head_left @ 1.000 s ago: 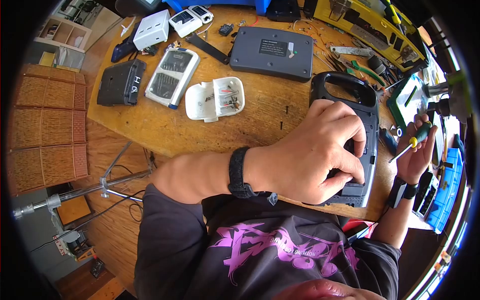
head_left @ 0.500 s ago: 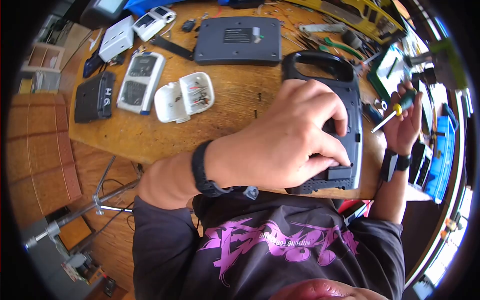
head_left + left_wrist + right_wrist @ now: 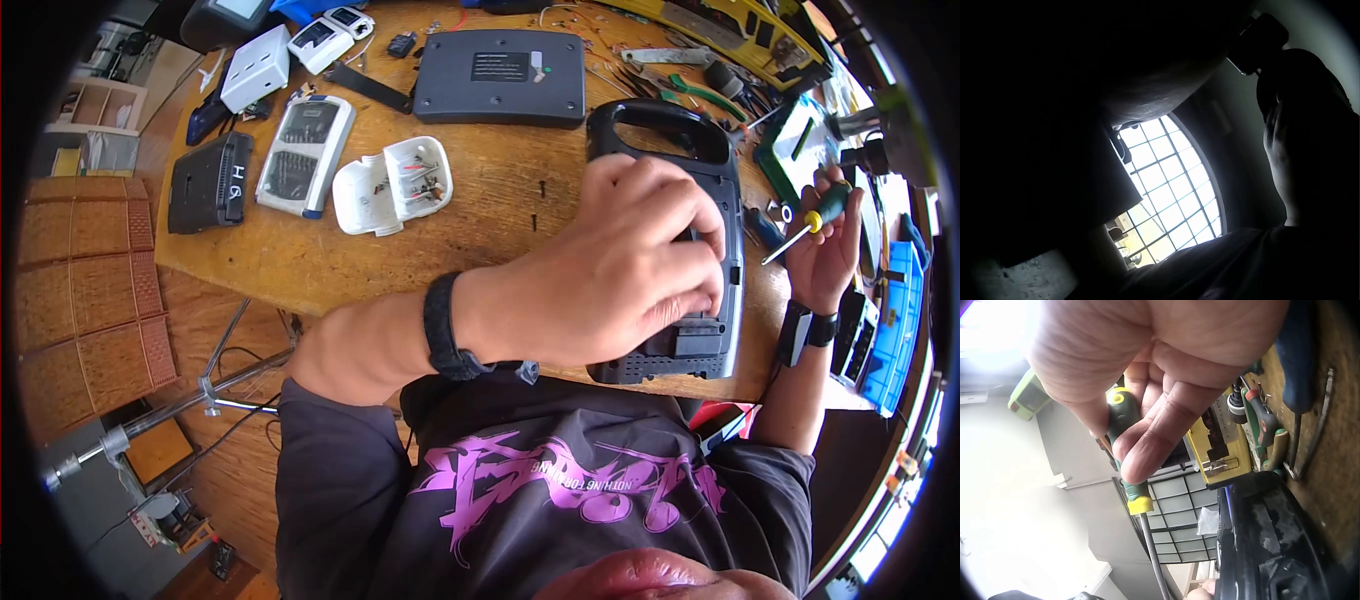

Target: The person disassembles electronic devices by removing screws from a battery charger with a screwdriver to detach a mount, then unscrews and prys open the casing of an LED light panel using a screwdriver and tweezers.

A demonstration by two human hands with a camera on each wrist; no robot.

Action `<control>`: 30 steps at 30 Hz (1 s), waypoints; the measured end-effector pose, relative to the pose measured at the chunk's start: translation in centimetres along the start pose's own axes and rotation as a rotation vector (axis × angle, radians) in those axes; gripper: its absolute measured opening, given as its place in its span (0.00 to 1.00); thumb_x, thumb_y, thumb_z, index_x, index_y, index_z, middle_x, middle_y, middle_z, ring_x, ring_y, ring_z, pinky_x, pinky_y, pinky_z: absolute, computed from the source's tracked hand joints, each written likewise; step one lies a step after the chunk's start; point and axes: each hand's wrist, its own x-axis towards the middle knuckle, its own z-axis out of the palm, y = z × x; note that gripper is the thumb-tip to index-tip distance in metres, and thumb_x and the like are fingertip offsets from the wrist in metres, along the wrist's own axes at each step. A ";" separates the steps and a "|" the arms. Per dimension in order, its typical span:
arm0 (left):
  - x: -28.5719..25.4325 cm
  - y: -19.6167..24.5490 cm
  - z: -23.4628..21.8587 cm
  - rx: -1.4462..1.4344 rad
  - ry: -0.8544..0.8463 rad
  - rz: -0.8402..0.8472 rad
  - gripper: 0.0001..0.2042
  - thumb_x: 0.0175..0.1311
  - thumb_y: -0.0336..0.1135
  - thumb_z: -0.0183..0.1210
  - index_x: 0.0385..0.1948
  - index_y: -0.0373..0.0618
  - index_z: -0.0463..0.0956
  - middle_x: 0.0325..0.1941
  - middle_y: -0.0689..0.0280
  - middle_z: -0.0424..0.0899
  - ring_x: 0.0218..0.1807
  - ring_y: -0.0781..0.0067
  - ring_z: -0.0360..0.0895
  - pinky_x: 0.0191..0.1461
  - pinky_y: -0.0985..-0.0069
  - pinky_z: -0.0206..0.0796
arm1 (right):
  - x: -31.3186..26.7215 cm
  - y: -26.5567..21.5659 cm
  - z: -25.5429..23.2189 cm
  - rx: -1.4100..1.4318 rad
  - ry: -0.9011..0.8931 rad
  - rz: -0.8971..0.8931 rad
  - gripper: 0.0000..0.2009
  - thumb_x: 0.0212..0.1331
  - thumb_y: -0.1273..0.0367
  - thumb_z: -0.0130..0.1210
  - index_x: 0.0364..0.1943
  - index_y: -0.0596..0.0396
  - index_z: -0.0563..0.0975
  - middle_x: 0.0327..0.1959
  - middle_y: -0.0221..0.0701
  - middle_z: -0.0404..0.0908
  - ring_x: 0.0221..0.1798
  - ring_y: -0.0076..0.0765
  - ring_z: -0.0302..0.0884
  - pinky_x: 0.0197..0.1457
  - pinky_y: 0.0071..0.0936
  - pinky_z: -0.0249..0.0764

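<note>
A black device with a carry handle [image 3: 660, 128] lies on the wooden table in front of me, a raised block [image 3: 697, 338] at its near end. My left hand [image 3: 640, 255] is over it with bent fingers, thumb and index tips close together just beyond that block. I cannot tell whether something small is between those tips. Held in my right hand [image 3: 825, 250], to the right of the device, is a green and yellow screwdriver [image 3: 828, 205]; its shaft [image 3: 1155, 556] points down in the right wrist view. The left wrist view is mostly dark.
Two small screws [image 3: 538, 205] lie left of the device. Beyond them are a white box of small parts [image 3: 425, 200], a bit set [image 3: 305, 150] and a grey flat case [image 3: 500, 75]. Pliers [image 3: 705, 93] and a yellow toolbox [image 3: 740, 40] stand at the back right.
The left hand's fingertips have shifted slightly toward the handle, so more of the raised block shows. The right hand still holds the screwdriver. The head view has shifted a little.
</note>
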 end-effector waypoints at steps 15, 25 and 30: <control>-4.1 -4.8 -16.1 0.597 -0.257 -0.594 0.11 0.71 0.36 0.63 0.34 0.36 0.84 0.38 0.61 0.82 0.49 0.62 0.76 0.55 0.67 0.66 | 0.1 -0.1 0.4 0.075 -0.056 0.054 0.22 0.82 0.59 0.44 0.64 0.66 0.70 0.54 0.44 0.81 0.54 0.38 0.82 0.46 0.22 0.88; -1.1 -2.9 -14.4 0.531 0.077 -0.616 0.11 0.71 0.32 0.59 0.33 0.31 0.83 0.39 0.50 0.85 0.43 0.52 0.82 0.50 0.64 0.73 | -0.1 -1.0 1.4 -0.209 0.033 -0.051 0.24 0.83 0.57 0.42 0.68 0.63 0.68 0.58 0.38 0.80 0.53 0.30 0.80 0.48 0.19 0.83; -1.2 -5.4 -12.2 0.416 0.150 -0.366 0.11 0.71 0.31 0.58 0.32 0.30 0.82 0.35 0.49 0.83 0.40 0.50 0.82 0.48 0.62 0.73 | 1.2 -0.9 7.7 -0.578 0.037 -0.168 0.25 0.83 0.59 0.42 0.72 0.65 0.65 0.63 0.43 0.78 0.54 0.28 0.82 0.59 0.24 0.82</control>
